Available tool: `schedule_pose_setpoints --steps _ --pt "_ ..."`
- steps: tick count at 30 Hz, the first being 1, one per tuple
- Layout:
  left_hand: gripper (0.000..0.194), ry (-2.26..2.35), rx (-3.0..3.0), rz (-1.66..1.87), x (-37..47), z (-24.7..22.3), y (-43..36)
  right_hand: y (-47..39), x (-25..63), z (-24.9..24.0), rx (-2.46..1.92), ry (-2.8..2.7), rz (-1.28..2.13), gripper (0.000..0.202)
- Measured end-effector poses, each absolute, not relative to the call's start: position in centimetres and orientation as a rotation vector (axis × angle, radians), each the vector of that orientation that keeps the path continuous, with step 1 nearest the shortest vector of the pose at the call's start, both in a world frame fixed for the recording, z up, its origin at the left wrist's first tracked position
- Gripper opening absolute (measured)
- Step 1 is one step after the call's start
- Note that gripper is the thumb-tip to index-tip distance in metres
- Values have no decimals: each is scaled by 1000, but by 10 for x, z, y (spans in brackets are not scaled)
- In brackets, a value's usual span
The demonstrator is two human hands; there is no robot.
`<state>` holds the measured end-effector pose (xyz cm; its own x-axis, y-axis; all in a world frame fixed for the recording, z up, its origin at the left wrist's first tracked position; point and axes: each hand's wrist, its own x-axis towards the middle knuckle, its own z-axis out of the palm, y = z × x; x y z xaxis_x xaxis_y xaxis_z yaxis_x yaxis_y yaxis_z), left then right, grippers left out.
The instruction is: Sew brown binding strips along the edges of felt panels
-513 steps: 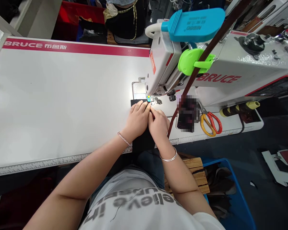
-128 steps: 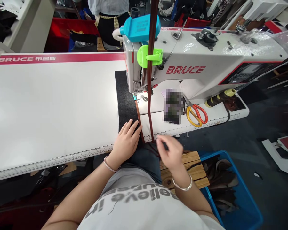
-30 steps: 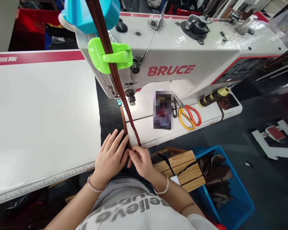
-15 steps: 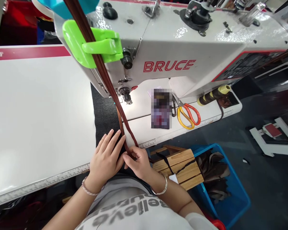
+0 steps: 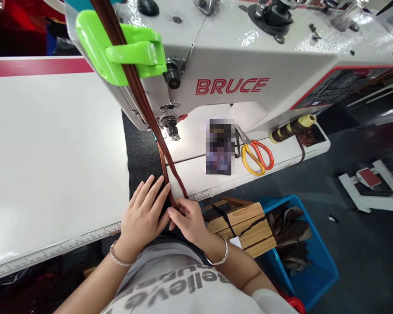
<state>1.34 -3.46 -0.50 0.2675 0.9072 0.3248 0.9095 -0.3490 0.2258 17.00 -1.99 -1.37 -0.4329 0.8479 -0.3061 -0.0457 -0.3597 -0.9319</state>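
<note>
A strip of black fabric (image 5: 143, 153) lies on the table and runs under the needle area of the white sewing machine (image 5: 236, 65). My left hand (image 5: 146, 211) rests flat on the fabric, fingers stretched toward the machine. Along the fabric's right edge lies a narrow brown binding strip (image 5: 164, 168). My right hand (image 5: 189, 220) pinches this strip near the table's front edge, its fingertips close to my left thumb. More brown strip (image 5: 144, 100) hangs down from above, passing through a bright green clip (image 5: 131, 54) on the machine head. The needle itself is hidden behind the strip.
Scissors (image 5: 257, 157) with orange and yellow handles lie right of a blurred-out flat item (image 5: 220, 147). A thread cone (image 5: 293, 128) lies farther right. Below the table edge are a slatted wooden stool (image 5: 249, 226) and a blue bin (image 5: 324, 266) with dark scraps.
The camera view has shifted slightly, moving the machine head a little up in the picture. Both hands keep nearly the same place and pose on the fabric and strip.
</note>
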Motion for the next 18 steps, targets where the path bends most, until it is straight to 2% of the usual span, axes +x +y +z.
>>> schedule_pose_setpoints --steps 18 --pt "58 -1759 -2490 -633 14 -5 -35 -17 171 -9 -1099 -1221 1897 27"
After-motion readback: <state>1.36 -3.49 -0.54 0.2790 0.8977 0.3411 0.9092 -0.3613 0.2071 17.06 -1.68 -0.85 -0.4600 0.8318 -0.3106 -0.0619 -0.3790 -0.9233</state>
